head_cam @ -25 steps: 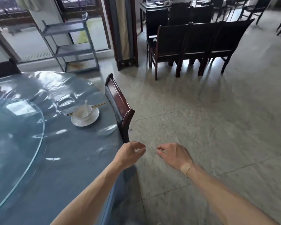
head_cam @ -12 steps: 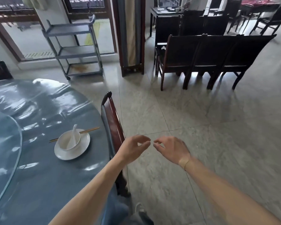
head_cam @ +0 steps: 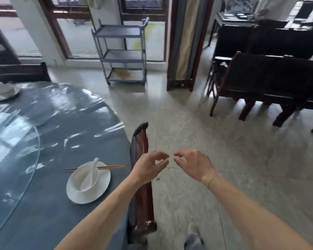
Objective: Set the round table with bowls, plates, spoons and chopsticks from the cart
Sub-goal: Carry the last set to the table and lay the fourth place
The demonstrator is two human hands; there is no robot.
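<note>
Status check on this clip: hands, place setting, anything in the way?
Left hand and right hand empty, loosely curled. Bowl with spoon on plate, chopsticks behind. Chair back at table edge.

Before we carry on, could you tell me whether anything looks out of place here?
The grey three-shelf cart carries no tableware and shows a brownish stain on its bottom shelf; both hands, left and right, hold nothing.
</note>
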